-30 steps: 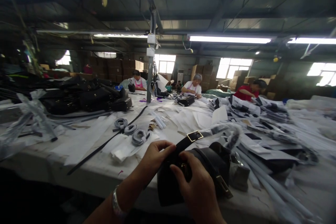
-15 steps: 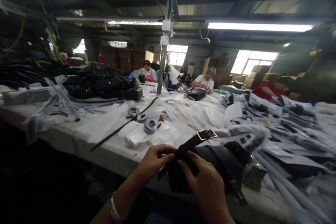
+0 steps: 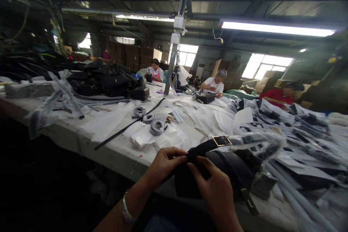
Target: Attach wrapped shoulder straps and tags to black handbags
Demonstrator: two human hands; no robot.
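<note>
A black handbag (image 3: 228, 168) lies at the near edge of the table, partly behind my right hand. Its black strap (image 3: 202, 147) arches above the bag and carries a gold rectangular buckle (image 3: 222, 141); past the buckle the strap runs into clear plastic wrap. My left hand (image 3: 170, 161) pinches the strap near its left end between thumb and fingers. Close beside it, my right hand (image 3: 213, 181) has its thumb and fingers closed on the same strap, against the bag's left side. The exact spot between the fingertips is dark and hard to make out.
Rolled grey straps (image 3: 157, 127) and a long black strap (image 3: 127, 126) lie on the white table among paper sheets. Black bags (image 3: 116, 84) are heaped at the back left, wrapped pieces (image 3: 274, 112) at the right. Several people sit across the table.
The view has shifted slightly, so the scene sits a little to the right. Both hands keep their hold on the strap; its loose left end, visible before, is now mostly hidden.
</note>
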